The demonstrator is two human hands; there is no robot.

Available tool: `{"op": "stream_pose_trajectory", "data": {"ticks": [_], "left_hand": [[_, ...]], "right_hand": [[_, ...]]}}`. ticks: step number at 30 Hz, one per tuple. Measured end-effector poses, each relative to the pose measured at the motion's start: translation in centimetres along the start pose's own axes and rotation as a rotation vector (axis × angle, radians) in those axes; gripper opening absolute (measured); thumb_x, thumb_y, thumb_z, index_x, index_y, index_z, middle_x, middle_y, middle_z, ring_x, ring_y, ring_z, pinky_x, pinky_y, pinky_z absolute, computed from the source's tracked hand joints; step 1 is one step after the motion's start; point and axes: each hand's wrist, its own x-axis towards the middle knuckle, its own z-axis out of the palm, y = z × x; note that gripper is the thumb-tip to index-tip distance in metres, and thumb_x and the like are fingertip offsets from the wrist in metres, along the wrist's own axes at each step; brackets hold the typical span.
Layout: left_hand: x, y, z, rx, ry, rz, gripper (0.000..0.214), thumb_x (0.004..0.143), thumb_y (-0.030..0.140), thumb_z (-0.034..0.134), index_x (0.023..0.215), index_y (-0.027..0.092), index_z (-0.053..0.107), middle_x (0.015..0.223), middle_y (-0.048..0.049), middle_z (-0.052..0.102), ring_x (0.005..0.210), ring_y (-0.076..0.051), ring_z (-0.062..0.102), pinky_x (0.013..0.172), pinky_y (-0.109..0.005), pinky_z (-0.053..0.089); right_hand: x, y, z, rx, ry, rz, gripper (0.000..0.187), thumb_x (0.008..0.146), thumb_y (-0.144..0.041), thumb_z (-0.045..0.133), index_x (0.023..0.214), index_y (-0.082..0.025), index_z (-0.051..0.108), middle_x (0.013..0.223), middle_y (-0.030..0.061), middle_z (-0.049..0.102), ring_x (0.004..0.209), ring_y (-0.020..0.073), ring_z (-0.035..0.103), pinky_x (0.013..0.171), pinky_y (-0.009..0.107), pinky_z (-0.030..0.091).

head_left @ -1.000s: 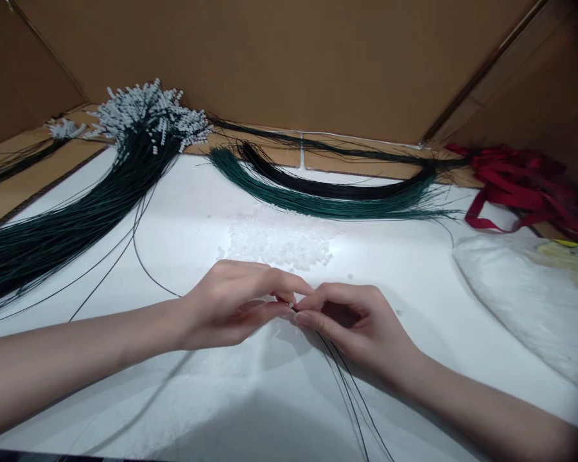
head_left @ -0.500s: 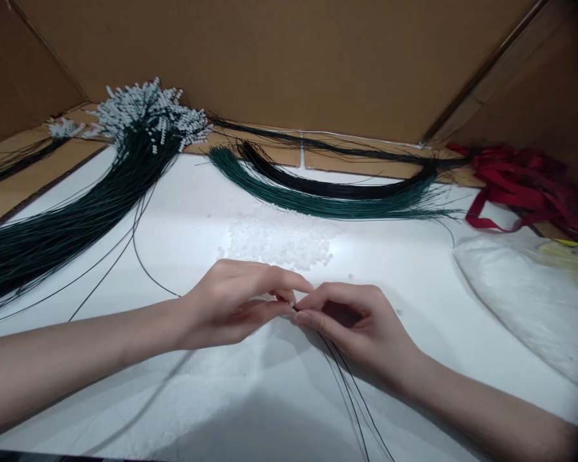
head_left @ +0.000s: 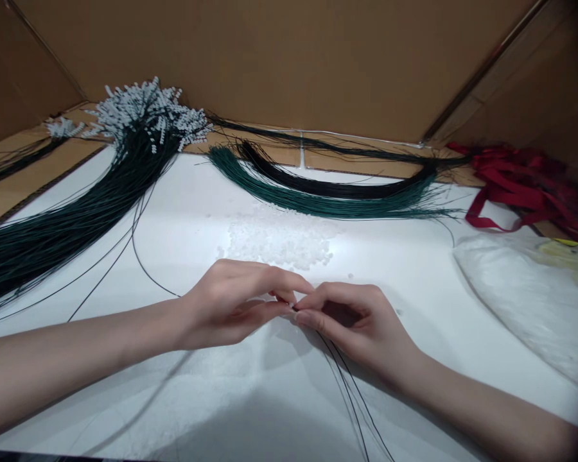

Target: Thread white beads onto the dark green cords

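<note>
Black cords (head_left: 351,391) run across the white counter (head_left: 414,269) into the right hand (head_left: 361,321), fingers pinched on their ends; the left hand (head_left: 231,301) meets them, fingers pinched narrow, clear beads (head_left: 279,240) just behind

A single view, from the person's head, faces forward and down over the white table (head_left: 414,269) — close above the left hand (head_left: 231,308) and right hand (head_left: 356,321), both forearms entering from the lower edge — and runs out to the cardboard wall (head_left: 289,64) behind.
</note>
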Motion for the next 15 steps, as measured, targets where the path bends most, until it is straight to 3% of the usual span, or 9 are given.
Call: {"op": "stream_pose_trajectory", "data": {"ticks": [15], "left_hand": [[0.08,0.12,0.00,0.015,-0.014,-0.030,0.027,0.088,0.007,0.064,0.113,0.018,0.062,0.093,-0.0011,0.077,0.077,-0.008,0.072,0.072,-0.013,0.056]], "right_hand": [[-0.06,0.02,-0.01,-0.019,0.003,-0.003,0.010,0.085,-0.020,0.068,0.078,-0.016,0.073,0.074,0.0026,0.074,0.064,0.0128,0.060,0.058,0.024,0.046]]}}
